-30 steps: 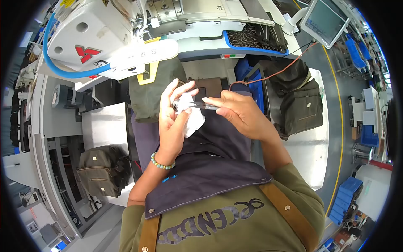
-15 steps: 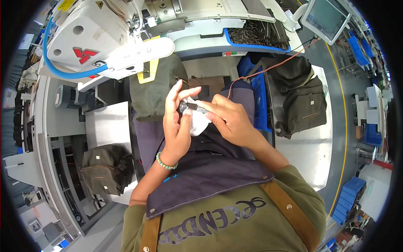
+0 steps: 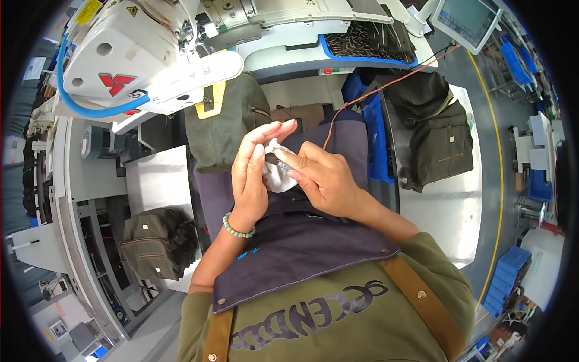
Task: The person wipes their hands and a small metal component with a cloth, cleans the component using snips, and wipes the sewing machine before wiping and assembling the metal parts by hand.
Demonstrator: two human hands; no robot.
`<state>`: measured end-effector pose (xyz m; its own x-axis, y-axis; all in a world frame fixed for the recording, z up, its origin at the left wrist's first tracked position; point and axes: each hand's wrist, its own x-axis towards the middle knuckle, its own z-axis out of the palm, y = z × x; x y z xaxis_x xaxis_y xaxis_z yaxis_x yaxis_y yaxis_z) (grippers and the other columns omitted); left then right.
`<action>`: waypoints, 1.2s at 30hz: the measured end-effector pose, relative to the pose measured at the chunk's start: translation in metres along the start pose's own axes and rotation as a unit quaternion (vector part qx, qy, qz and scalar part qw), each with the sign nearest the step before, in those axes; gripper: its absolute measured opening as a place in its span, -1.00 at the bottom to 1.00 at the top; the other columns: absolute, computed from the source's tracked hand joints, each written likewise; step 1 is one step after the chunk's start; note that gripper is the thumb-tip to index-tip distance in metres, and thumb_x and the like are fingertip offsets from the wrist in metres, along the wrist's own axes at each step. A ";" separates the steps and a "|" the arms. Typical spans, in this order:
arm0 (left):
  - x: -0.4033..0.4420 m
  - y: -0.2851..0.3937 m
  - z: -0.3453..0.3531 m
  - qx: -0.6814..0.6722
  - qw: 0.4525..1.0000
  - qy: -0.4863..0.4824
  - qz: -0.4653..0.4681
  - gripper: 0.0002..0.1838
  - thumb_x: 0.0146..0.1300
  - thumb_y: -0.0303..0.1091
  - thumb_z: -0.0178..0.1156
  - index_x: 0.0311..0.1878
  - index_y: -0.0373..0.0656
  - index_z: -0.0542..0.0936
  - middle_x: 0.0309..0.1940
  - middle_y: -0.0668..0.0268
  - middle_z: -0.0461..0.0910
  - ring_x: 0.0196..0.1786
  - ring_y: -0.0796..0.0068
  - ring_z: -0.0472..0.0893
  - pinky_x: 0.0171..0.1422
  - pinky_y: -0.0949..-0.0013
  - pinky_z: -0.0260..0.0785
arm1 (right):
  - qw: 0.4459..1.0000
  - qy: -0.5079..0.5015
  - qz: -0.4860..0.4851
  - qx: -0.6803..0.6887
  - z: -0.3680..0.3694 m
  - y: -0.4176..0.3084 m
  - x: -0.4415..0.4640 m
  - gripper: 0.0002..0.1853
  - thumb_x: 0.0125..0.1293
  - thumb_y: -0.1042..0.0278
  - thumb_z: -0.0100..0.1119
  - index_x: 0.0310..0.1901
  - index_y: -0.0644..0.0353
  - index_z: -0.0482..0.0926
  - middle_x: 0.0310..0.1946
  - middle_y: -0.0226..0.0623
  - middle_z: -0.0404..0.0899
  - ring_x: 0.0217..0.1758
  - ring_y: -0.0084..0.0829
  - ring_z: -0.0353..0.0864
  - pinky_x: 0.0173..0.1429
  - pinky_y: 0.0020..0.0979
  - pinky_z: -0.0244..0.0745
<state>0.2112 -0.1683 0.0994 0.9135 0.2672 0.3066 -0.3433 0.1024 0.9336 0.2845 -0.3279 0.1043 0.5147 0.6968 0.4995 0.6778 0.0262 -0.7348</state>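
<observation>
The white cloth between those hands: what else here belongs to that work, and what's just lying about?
Seems part of the work:
- left hand
- right hand
- white cloth, perhaps tissue
- slim item, mostly hidden by fingers

Seems idle, untouched by either hand:
- left-side bag
- right-side bags
- sewing machine
- screen

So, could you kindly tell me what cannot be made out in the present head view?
All in the head view:
- The full shape of the small object: mostly covered by the right hand.
- The left side of the white cloth: behind the left hand.
- The screen's wording: too small.
- The machine's top: cut off by the upper edge.
</observation>
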 end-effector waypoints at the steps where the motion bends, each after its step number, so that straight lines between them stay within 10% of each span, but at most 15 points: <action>1: 0.000 0.001 0.001 0.001 1.000 -0.001 -0.001 -0.58 0.61 -0.35 -0.25 0.38 -0.36 0.32 0.32 -0.10 0.48 0.36 0.08 0.52 0.47 0.15 0.29 | 1.000 0.002 0.000 0.000 -0.001 -0.001 0.000 -0.57 0.40 0.44 0.18 0.30 0.17 0.57 -0.44 -0.27 0.34 -0.52 -0.35 0.38 -0.41 -0.35 0.34; 13: 0.008 0.017 0.002 -0.254 0.950 0.096 -0.157 -0.47 0.66 -0.15 -0.33 0.45 -0.37 0.21 0.27 -0.11 0.49 0.30 -0.05 0.56 0.44 0.05 0.42 | 0.990 -0.041 -0.062 -0.122 -0.017 -0.003 0.007 -0.57 0.21 0.42 0.33 0.14 0.19 0.62 -0.36 -0.33 0.42 -0.43 -0.36 0.56 -0.42 -0.34 0.45; 36: 0.009 0.001 0.010 -0.141 0.968 0.156 -0.136 -0.54 0.65 -0.23 -0.29 0.40 -0.37 0.25 0.18 -0.07 0.57 0.23 0.08 0.62 0.35 0.14 0.46 | 0.979 -0.036 -0.031 -0.198 -0.020 -0.021 0.006 -0.53 0.18 0.45 0.36 0.17 0.31 0.59 -0.37 -0.31 0.35 -0.46 -0.39 0.50 -0.42 -0.37 0.41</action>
<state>0.2215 -0.1757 0.1049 0.8833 0.4655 -0.0547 -0.1862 0.4556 0.8705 0.2835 -0.3385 0.1316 0.4378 0.7518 0.4931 0.8640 -0.2003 -0.4619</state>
